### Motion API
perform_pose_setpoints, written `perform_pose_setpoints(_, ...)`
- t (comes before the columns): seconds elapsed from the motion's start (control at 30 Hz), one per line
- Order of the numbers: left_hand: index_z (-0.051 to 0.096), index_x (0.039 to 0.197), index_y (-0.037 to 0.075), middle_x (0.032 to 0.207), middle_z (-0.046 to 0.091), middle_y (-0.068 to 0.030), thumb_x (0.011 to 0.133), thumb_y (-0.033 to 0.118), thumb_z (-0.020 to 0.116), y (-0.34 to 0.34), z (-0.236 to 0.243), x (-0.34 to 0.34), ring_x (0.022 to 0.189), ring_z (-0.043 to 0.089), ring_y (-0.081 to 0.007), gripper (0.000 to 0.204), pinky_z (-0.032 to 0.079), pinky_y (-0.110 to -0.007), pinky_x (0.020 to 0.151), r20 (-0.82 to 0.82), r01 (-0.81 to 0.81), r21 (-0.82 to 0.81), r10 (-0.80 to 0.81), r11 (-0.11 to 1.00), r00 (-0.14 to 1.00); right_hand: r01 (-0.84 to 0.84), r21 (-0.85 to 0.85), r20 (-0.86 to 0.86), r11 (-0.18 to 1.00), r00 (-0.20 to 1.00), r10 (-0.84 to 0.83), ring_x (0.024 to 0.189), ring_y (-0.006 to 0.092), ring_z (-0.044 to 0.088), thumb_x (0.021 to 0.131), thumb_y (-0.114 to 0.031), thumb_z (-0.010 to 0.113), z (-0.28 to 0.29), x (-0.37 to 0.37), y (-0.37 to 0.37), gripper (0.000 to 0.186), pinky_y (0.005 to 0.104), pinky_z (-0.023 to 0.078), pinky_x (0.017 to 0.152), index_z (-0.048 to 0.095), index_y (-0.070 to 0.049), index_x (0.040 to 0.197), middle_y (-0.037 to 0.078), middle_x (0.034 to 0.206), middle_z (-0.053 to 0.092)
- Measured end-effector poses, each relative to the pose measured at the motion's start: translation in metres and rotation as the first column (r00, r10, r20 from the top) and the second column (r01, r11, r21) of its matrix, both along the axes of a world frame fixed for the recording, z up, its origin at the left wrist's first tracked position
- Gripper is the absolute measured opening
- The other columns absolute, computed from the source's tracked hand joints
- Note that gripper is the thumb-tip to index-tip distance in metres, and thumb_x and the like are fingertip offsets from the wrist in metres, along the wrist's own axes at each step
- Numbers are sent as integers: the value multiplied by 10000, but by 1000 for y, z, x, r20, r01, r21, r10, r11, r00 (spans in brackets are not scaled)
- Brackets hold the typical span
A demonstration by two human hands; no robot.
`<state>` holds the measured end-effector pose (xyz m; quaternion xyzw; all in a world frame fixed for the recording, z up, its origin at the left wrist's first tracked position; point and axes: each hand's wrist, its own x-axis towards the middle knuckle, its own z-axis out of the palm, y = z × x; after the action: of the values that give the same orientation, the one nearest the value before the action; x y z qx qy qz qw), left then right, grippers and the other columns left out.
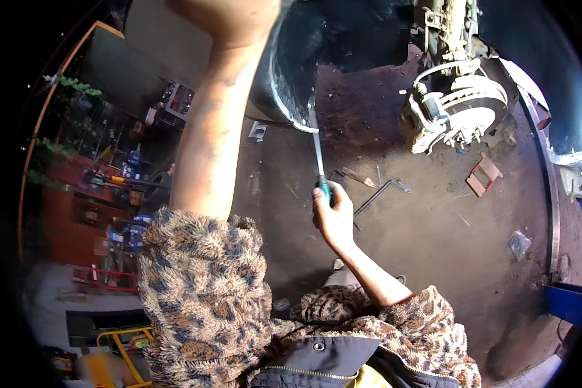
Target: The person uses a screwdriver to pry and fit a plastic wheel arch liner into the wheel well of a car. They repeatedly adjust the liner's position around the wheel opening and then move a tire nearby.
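The right hand (335, 216) gripped a green-handled tool (319, 158), its fingers (318, 202) closed round the handle (323, 185); the tool's long axis ran outward from the wearer, leaning slightly left, with the slim metal shaft reaching beyond the fingers and the free end pointing up toward a dark curved panel (275, 97); the shaft crossed the panel's lower lip, though I could not tell whether it touched there; the left hand (233, 18) was farther out and to the left of those fingers, cut off by the picture's edge, so whether it was open or closed I could not tell; just right of the gripping fingers a dark bar (373, 196) lay on the floor (427, 239); farther out to their right stood a brake disc (475, 118); well right of them lay a folded cardboard piece (482, 176) and a clear plastic bag (518, 245).
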<state>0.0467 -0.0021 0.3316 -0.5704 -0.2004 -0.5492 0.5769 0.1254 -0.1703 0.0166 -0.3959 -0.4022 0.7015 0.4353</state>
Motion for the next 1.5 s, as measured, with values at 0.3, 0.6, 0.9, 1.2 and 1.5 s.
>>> perform_pose_setpoints(0.3,641,1064,11,1050,669,-147,788,4,560,2,4,-8,985,626,-309,288,455,-429,873,33,146,19,-147,989,989,528,340,-252,778,848,-466,455,149,523,1010,-166,518,59,13,9,138,271,422,419,434,-57,995,74,682,548)
perform_pose_setpoints(0.6,679,1081,94,1232,639,-81,728,211,652,-17,-44,-11,1236,548,-267,372,329,-512,1056,398,343,-161,-257,925,881,523,830,-147,193,540,-829,550,81,507,967,-245,615,249,23,89,230,227,393,467,600,-43,857,16,646,557)
perform_pose_setpoints(0.9,658,1112,59,1360,563,-96,873,245,585,-25,-99,-33,1352,443,-254,311,343,-475,1122,290,477,-292,-399,829,870,-293,925,-222,-244,107,-969,840,181,622,980,-227,568,274,19,125,301,320,512,724,581,9,1167,92,983,644)
perform_pose_setpoints(1.2,645,967,51,1098,684,-116,811,33,599,-45,-170,-30,1033,665,-285,164,528,-432,896,411,856,-425,-779,296,474,458,876,-113,151,499,-859,472,86,502,922,-165,676,289,18,115,173,224,406,428,564,-39,959,20,630,565)
perform_pose_setpoints(1.5,441,1393,72,1352,531,-96,966,420,584,-24,-155,15,1238,533,-244,569,437,-466,1032,770,461,355,-26,-813,-637,478,864,4,159,308,-951,477,111,538,858,-118,747,298,15,109,253,233,389,398,546,-14,972,47,662,597)
